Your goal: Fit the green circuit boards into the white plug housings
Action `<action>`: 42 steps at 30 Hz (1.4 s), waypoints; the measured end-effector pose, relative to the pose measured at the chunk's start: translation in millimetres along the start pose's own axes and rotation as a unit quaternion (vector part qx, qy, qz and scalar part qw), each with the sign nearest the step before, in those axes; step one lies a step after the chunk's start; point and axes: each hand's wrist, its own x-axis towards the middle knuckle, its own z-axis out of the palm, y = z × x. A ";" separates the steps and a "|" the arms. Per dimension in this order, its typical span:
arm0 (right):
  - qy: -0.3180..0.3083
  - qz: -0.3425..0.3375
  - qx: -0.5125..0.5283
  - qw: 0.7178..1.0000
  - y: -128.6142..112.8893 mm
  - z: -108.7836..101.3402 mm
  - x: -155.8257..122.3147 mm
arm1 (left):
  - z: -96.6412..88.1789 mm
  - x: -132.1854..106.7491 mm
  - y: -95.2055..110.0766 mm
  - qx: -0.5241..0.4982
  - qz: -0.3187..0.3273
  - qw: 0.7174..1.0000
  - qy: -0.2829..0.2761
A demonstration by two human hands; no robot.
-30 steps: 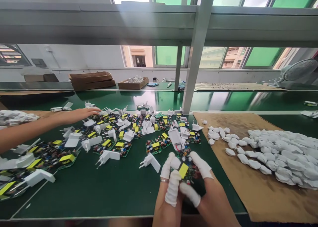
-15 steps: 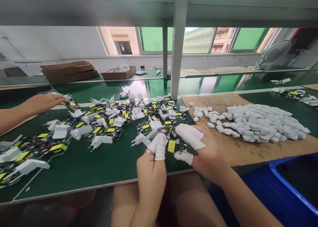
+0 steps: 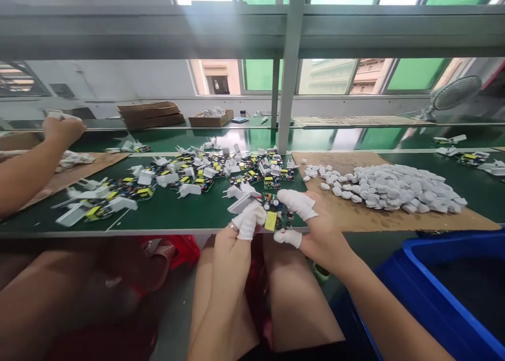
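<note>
Both my hands hold one green circuit board with a yellow part, just above the near edge of the green table. My left hand, with white finger cots and a ring, pinches the board's left side, where a white plug shell is attached. My right hand, also in finger cots, grips the board's right side with thumb below and fingers on top. Many more boards with white plug shells lie scattered on the table beyond.
A heap of small white caps lies on brown cardboard at right. A blue bin stands at lower right. Another person's arm reaches in at left. A grey post rises behind the boards. My knees are below.
My view has tipped down and back, so the table edge and my knees show. Both hands drew the board toward me. The other person's hand lifted away to the far left.
</note>
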 end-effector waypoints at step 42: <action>-0.059 0.013 0.050 0.997 -39.1 1.4 -6.8 | -45.3 -53.6 29.0 0.294 0.077 0.943 -0.136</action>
